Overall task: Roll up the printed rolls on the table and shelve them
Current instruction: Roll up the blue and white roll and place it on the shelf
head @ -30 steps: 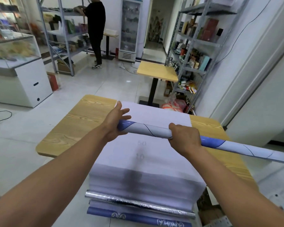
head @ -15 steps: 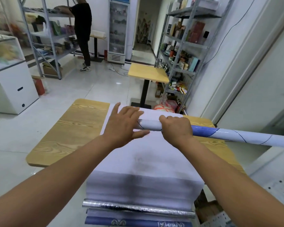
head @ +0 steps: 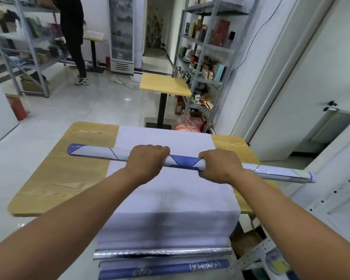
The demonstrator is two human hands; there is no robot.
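Observation:
A long white-and-blue printed roll [head: 185,161] lies crosswise above the wooden table [head: 69,170]. My left hand [head: 148,160] grips it left of its middle and my right hand [head: 220,165] grips it right of its middle, fingers curled round the tube. Its left end reaches over the table's bare wood; its right end sticks out past the table's right edge. Under it a wide pale printed sheet [head: 170,199] lies flat along the table and hangs over the near edge. A silver roll [head: 162,252] and a blue roll [head: 164,268] lie at the bottom.
A metal shelf rack [head: 202,57] full of boxes and bottles stands at the right wall, with a small wooden table [head: 165,84] beside it. A person in black stands at another rack [head: 28,47] at the back left. A perforated metal rail [head: 257,255] is near right.
The roll has slid to the left through my hands, so its left end now sticks out far past my left hand. My left hand went from lying flat to gripping the tube.

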